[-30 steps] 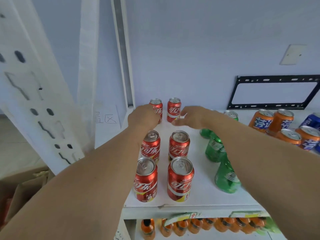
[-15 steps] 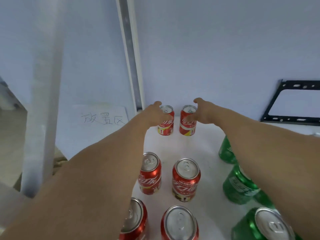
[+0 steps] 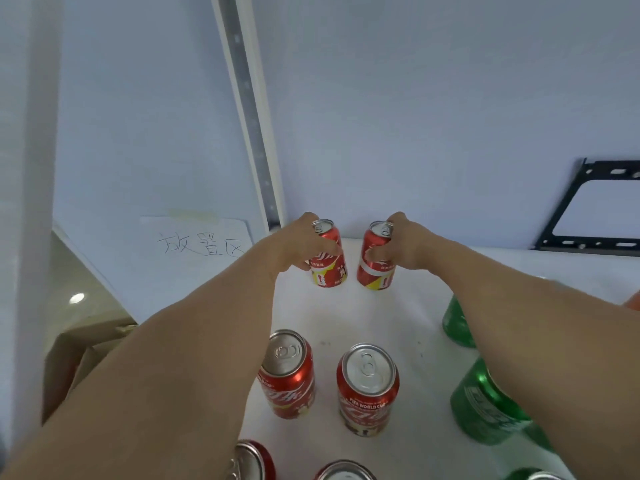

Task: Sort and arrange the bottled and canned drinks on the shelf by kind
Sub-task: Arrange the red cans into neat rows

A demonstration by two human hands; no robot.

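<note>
The pale blue wall fills most of what I see, with a white slotted shelf upright slanting down it to the back corner of the white shelf below me. On the right a black metal bracket hangs on the wall, and on the left a paper sign with handwritten characters is stuck behind my arm; lower left, part of a cardboard box shows. Both my forearms reach out over the shelf toward its back edge. My left hand has its fingers curled round the back-left red cola can, thumb across its front, and my right hand grips the back-right red cola can the same way; the two cans stand upright near the wall, close together but not touching. Nearer to me stand two more upright cola cans, one on the left and one on the right, apart from each other. At the bottom edge the tops of two further cola cans just show. Under my right arm, green soda cans stand in a line along the right side of the shelf, partly hidden.
</note>
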